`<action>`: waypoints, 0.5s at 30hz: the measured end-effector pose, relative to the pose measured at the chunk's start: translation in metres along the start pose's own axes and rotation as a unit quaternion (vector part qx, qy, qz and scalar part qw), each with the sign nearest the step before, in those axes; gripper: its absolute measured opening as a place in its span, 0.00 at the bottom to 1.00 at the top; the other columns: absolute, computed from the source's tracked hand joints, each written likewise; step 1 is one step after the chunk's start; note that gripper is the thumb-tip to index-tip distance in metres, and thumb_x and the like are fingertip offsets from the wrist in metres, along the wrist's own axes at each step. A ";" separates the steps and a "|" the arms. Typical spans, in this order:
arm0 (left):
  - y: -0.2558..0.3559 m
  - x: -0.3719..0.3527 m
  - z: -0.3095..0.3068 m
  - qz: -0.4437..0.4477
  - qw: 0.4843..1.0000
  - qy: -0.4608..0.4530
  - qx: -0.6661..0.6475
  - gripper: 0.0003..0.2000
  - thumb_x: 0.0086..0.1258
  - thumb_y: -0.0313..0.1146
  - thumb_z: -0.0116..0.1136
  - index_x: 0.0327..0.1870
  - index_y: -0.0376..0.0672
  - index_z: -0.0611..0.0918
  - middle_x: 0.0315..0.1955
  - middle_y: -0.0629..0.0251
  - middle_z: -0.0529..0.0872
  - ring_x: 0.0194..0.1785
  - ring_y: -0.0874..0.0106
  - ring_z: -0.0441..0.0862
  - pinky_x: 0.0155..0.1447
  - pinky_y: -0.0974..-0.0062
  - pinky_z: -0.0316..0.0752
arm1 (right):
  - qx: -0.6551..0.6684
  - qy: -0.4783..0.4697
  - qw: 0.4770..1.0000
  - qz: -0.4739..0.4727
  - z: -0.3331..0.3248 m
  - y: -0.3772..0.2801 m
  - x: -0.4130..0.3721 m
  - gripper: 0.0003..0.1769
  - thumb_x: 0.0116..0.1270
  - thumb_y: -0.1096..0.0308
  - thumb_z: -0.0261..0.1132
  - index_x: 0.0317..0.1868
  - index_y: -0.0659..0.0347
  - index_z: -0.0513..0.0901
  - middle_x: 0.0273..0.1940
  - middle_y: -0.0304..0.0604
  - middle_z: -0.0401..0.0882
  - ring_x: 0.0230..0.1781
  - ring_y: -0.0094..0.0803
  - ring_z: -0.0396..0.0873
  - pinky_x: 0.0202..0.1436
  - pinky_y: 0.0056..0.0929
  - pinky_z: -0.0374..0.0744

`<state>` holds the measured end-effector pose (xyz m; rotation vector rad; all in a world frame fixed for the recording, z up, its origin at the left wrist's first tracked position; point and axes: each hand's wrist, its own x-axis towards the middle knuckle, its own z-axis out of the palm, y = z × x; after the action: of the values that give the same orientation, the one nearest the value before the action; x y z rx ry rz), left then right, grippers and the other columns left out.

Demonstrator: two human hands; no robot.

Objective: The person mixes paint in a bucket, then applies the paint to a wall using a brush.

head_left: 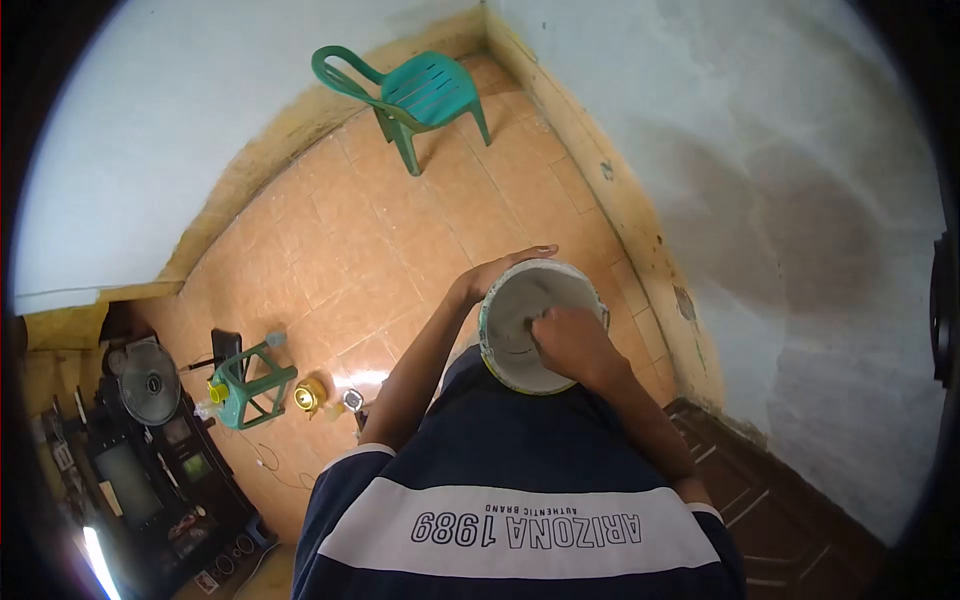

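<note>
A round bucket (pixel 484 338) with a pale grey, smeared inside is in front of my body, its mouth towards me. My left hand (pixel 500 268) lies around the bucket's far left side and steadies it, with fingers stretched along the outside below the rim. Inside the mouth, my right hand (pixel 575 343) is closed in a fist. A small dark bit shows at its fingertips, but what it grips is hidden. Greyish material coats the bucket's inner wall and bottom.
A green plastic chair (pixel 430 92) stands by the far wall corner. To the left are a green stool (pixel 262 385), a gold kettle (pixel 310 394), a fan (pixel 150 384) and a dark cabinet (pixel 215 500). A brown panelled surface (pixel 770 490) lies at lower right, beside the wall.
</note>
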<state>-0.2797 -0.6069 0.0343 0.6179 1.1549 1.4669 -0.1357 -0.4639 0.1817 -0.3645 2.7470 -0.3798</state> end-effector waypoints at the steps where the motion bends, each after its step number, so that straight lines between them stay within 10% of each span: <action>1: 0.003 -0.002 0.009 0.026 0.997 0.044 0.063 0.29 0.80 0.38 0.51 0.78 0.39 0.64 0.80 0.55 0.60 0.82 0.59 0.55 0.83 0.63 0.51 | 0.014 -0.040 0.999 -0.020 0.004 0.010 -0.006 0.06 0.60 0.68 0.65 0.31 0.60 0.87 0.32 0.52 0.85 0.35 0.48 0.87 0.39 0.47 0.83; 6: 0.048 -0.004 -0.023 -0.082 0.989 0.067 -0.107 0.30 0.80 0.38 0.50 0.80 0.40 0.61 0.80 0.57 0.60 0.82 0.62 0.57 0.83 0.66 0.51 | 0.034 -0.085 0.994 -0.057 -0.039 0.029 0.041 0.07 0.61 0.68 0.64 0.31 0.61 0.87 0.33 0.52 0.85 0.36 0.49 0.86 0.40 0.47 0.83; 8: 0.063 0.000 -0.048 -0.116 0.978 0.061 -0.162 0.30 0.81 0.39 0.49 0.80 0.39 0.60 0.80 0.57 0.60 0.81 0.63 0.58 0.83 0.67 0.52 | 0.076 0.038 0.996 -0.038 -0.053 0.032 0.074 0.07 0.60 0.68 0.64 0.32 0.61 0.87 0.32 0.52 0.85 0.37 0.48 0.86 0.39 0.47 0.83; 13: 0.058 0.025 -0.136 0.086 0.973 0.112 0.182 0.30 0.82 0.46 0.51 0.78 0.40 0.65 0.69 0.60 0.76 0.71 0.69 0.72 0.75 0.71 0.65 | 0.029 -0.053 0.992 -0.107 -0.060 0.051 0.170 0.08 0.60 0.69 0.62 0.34 0.60 0.87 0.34 0.52 0.85 0.37 0.48 0.86 0.40 0.47 0.83; 15: 0.105 0.036 -0.155 -0.019 0.991 0.135 0.013 0.29 0.82 0.44 0.51 0.79 0.41 0.64 0.70 0.59 0.74 0.72 0.68 0.71 0.76 0.71 0.64 | 0.032 -0.097 0.986 -0.131 -0.081 0.068 0.198 0.08 0.60 0.69 0.62 0.35 0.60 0.87 0.35 0.52 0.85 0.37 0.48 0.86 0.41 0.48 0.83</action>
<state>-0.4685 -0.6128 0.0614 0.4200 1.3884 1.5388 -0.3585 -0.4417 0.1761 -0.7097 2.4952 -0.4697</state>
